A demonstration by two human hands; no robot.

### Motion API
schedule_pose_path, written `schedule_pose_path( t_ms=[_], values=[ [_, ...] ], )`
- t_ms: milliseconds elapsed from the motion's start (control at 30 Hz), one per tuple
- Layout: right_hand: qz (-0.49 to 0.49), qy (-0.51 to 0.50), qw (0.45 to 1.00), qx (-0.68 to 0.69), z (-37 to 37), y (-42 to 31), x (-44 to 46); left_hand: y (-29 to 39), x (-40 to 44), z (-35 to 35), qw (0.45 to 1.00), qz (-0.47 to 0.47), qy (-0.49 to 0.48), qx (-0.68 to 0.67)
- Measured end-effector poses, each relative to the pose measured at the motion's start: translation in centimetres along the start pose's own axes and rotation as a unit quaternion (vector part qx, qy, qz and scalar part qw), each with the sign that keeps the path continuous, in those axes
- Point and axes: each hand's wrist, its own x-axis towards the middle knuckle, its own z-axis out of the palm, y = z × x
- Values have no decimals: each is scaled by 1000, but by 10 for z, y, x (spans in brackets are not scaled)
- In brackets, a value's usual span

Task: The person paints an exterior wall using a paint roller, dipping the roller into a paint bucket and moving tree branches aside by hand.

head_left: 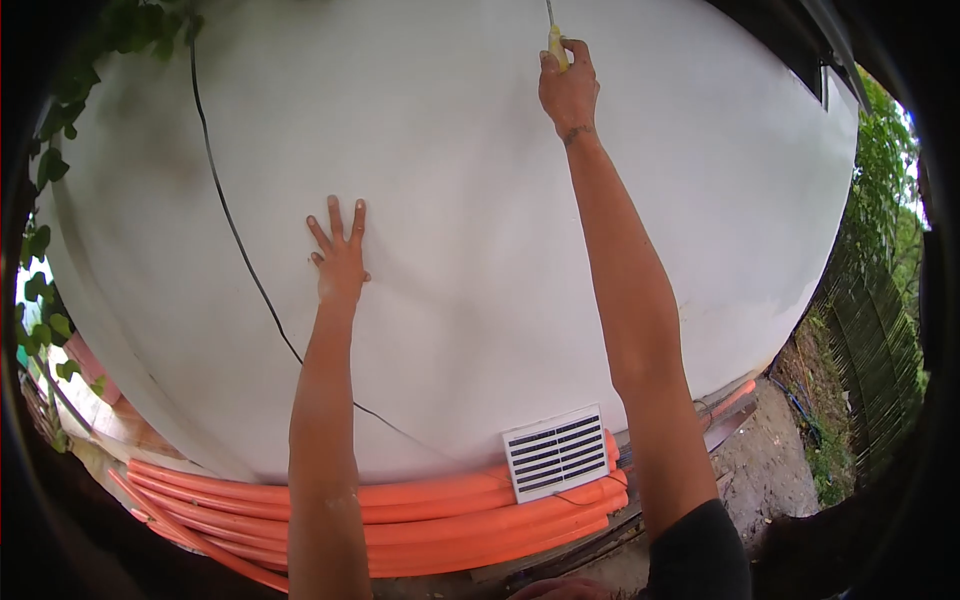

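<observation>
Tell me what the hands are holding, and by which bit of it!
The right hand holds a thin-shafted tool by its yellow handle. The left hand, spread open at the white wall, holds nothing.

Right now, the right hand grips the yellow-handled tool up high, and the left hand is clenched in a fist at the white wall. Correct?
Not quite: the left hand is open, its fingers spread, as the head view shows. The right hand does grip the yellow-handled tool.
</observation>
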Motion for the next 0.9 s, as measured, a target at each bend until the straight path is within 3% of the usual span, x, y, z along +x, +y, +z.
schedule_pose_path(
  t_ms=[200,267,333,533,633,767,867,900],
  values=[
    [-1,-13,1000,14,-17,76,-121,1,0,-5,1000,-2,-8,16],
    [66,-36,997,23,-29,94,-166,1,0,-3,1000,-2,-6,22],
    [65,-27,997,44,-36,124,-215,1,3,0,1000,-7,-5,5],
    [64,-37,997,-11,-79,187,-363,2,4,5,1000,-11,3,-27],
    [169,-83,982,0,-111,189,-414,3,1,4,999,-11,1,-37],
    [159,-87,983,-40,-175,193,-497,3,-2,-10,999,-15,-16,-48],
    [299,-70,952,-11,-260,176,-575,7,14,29,998,-34,43,-21],
    [342,-52,938,-19,-293,172,-602,13,10,25,996,-39,24,-79]
  ],
)
